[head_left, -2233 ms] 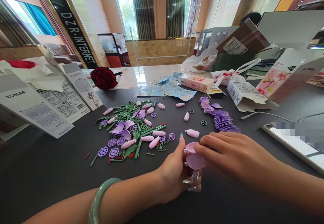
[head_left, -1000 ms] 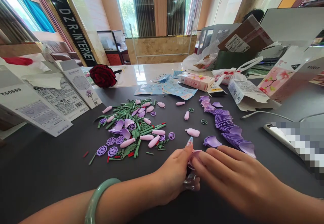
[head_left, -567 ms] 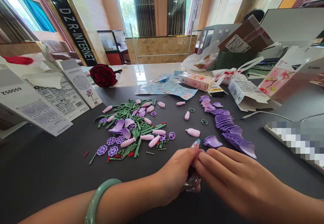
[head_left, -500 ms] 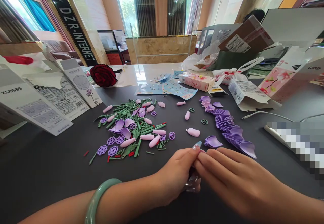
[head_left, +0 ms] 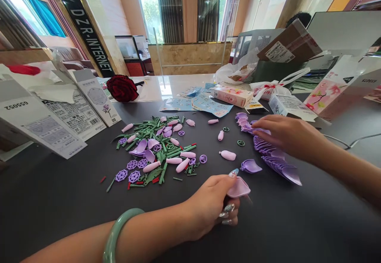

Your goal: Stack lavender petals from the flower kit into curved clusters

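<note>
My left hand (head_left: 212,205), with a green bangle on the wrist, rests on the dark table and is closed around a small pink-lilac petal assembly (head_left: 238,188). My right hand (head_left: 285,136) reaches out over the row of stacked purple petals (head_left: 275,158). Its fingertips touch the far end of that row; I cannot see whether they grip a piece. One loose purple petal (head_left: 250,166) lies just beyond my left hand. A pink bud piece (head_left: 228,155) lies nearby.
A heap of green stems, purple wheels and pink buds (head_left: 157,152) lies left of centre. White boxes (head_left: 53,116) lean at the left, a red rose (head_left: 122,88) stands behind, instruction sheets (head_left: 196,105) and pink cartons (head_left: 333,88) at the back and right.
My right hand has left the assembly and moved up and right to the petal row. My left hand stays put, holding the assembly alone, now showing its pink petal.
</note>
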Demonstrator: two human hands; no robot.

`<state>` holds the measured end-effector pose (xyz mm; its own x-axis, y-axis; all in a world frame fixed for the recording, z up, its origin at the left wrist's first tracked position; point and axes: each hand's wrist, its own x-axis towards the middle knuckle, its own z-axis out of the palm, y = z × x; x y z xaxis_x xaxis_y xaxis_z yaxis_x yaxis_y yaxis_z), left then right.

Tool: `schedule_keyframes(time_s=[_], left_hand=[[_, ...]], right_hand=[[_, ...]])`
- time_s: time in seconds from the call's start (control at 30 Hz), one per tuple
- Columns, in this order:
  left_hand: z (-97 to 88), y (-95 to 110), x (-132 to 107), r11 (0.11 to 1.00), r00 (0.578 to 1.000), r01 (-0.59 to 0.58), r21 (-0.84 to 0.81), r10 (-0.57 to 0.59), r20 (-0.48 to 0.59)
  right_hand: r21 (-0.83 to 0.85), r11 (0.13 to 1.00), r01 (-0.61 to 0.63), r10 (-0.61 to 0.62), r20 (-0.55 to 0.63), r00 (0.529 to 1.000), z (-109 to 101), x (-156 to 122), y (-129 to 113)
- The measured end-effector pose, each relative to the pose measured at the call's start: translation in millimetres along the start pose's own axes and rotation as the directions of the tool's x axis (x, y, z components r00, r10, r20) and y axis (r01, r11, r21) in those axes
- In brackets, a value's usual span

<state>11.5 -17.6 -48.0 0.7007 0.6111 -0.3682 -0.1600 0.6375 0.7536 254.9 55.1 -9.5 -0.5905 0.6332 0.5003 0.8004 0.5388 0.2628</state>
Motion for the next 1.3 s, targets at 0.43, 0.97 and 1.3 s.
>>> schedule_keyframes(time_s=[0.43, 0.97, 1.3], left_hand=[[-2.5, -3, 4, 1.000, 1.000, 0.008, 0.025, -0.008, -0.006], [-1.0, 1, 1, 0.999, 0.999, 0.033, -0.004, -0.033, 0.001], [-4.2, -3, 5, 0.999, 0.999, 0.030, -0.017, -0.031, -0.013]], right_hand=[[0.250, 0.965, -0.082, 0.026, 0.218, 0.976, 54, 17, 43], [0.458, 0.792, -0.404, 0.315, 0.260, 0.913, -12, 9, 8], [0.188, 0.954, 0.232, -0.215, -0.107, 0.971, -54, -30, -102]])
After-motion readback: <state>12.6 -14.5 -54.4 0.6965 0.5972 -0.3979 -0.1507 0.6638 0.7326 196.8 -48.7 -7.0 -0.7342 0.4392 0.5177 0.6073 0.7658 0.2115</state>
